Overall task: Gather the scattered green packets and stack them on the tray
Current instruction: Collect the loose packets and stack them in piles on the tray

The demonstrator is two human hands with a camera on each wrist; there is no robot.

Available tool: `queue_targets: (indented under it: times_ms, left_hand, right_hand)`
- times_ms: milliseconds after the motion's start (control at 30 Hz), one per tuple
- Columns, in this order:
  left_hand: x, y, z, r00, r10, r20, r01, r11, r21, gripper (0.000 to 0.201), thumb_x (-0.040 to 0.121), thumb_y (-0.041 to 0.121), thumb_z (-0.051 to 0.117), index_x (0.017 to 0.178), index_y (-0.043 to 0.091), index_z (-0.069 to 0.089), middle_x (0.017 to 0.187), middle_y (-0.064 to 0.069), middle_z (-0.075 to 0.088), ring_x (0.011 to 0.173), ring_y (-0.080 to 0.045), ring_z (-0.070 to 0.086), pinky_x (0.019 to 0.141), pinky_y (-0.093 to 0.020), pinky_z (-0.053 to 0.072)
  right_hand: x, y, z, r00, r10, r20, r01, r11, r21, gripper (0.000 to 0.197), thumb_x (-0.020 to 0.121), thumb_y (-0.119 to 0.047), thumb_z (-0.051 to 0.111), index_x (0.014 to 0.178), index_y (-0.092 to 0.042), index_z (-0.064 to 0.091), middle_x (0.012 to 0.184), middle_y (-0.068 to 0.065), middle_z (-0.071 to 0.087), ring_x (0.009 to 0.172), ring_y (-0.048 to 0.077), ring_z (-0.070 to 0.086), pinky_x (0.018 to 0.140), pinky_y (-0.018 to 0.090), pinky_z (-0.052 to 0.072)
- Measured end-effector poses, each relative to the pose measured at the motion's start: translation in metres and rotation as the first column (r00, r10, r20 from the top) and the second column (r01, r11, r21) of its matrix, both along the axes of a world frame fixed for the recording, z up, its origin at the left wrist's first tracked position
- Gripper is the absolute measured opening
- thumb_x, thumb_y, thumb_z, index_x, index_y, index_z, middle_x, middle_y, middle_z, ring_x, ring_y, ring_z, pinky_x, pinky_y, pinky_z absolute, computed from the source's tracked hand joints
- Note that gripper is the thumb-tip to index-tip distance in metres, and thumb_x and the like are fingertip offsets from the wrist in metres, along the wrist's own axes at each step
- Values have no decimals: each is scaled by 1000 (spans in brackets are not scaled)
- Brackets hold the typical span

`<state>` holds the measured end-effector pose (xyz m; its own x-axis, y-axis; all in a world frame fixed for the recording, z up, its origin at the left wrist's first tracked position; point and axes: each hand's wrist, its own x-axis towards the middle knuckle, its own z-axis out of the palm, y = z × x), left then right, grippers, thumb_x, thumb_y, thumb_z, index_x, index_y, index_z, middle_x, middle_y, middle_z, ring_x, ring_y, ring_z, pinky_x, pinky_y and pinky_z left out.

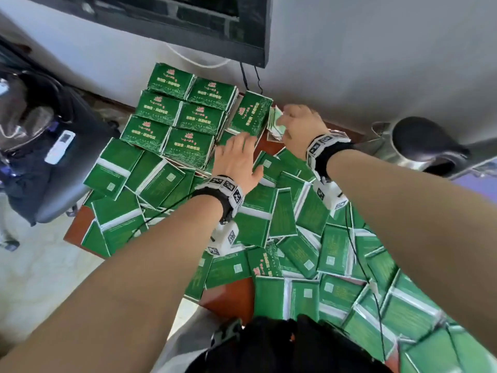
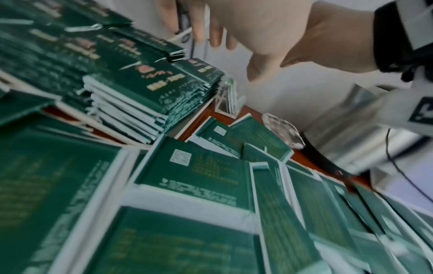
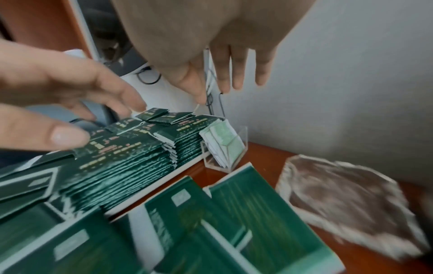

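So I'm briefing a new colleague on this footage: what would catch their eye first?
The sprawl of loose green foil packets covering the red-brown table. Behind it, neat stacks of green packets fill the far left. Both bare hands hover open beside those stacks, the left hand nearer, the right hand by a clear holder.

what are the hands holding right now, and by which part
Nothing. The left hand lies flat with straight fingers by the stacked green packets, and the right hand hangs open above the clear holder, gripping neither.
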<state>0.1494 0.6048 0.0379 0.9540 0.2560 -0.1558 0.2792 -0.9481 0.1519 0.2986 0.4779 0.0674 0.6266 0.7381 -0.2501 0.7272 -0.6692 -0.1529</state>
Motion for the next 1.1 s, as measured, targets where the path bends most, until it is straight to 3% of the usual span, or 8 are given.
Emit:
queue_targets:
  times_ms: [100,200,467,633,733,833,933,1100]
  left_hand:
    - [-16,-5,15,969,-240,-50,242,970,32,57,94,41,54,144,16,41,146,-5,42,134,-22,41,110,-47,33]
    - [-37,-13,21,930,-350,-111,351,936,-7,50,96,37,54,141,17,46,139,-4,48,128,-22,47,109,-47,36]
    - [-126,-43,-16,666,-675,-317,671,728,-141,26,97,18,53,122,20,61,123,-6,60,109,-30,62,92,-44,54]
    - [-152,-58,-40,540,-767,-347,779,611,-139,36,92,2,54,125,15,58,119,-7,57,106,-30,61,88,-45,53]
    - [-143,-72,-47,497,-801,-333,828,553,-95,48,88,-5,55,133,11,53,126,-8,53,115,-28,56,94,-46,50]
    - [-131,-86,-54,473,-812,-342,854,518,-49,53,91,-4,54,141,9,46,134,-11,49,120,-28,52,96,-43,49]
    - [-126,-96,-66,451,-812,-371,873,488,-7,64,83,0,67,141,10,43,134,-13,46,121,-29,49,98,-44,45]
    - [-117,-100,-67,457,-807,-375,880,472,58,59,83,18,78,132,11,46,126,-12,48,116,-29,48,99,-44,41]
  right_hand:
    - [-40,-40,12,978,-195,-79,191,980,-62,35,93,-13,50,125,-19,64,131,10,57,121,32,54,102,47,48]
    - [-90,-79,18,917,-386,-105,371,918,-138,33,93,-12,49,120,-21,67,121,9,65,106,31,64,91,44,56]
    - [-242,-142,-18,692,-707,-146,628,690,-360,28,95,-12,48,115,-14,67,112,13,67,98,33,65,81,41,58]
    - [-316,-153,-57,565,-813,-141,705,564,-429,9,94,-17,50,89,-14,57,101,11,65,84,31,61,74,37,52]
    - [-332,-160,-77,454,-878,-153,798,477,-368,9,94,-23,60,94,-14,57,108,10,62,84,29,59,77,40,56]
    - [-333,-164,-92,299,-931,-209,884,353,-306,47,88,-31,74,124,-11,51,124,14,52,107,35,58,85,44,53]
    - [-331,-165,-104,221,-956,-195,916,272,-296,77,78,-37,84,133,-11,38,133,17,46,124,40,48,92,51,52]
    - [-323,-173,-113,202,-953,-224,907,268,-324,84,71,-42,88,128,-11,36,121,18,57,119,39,50,93,54,51]
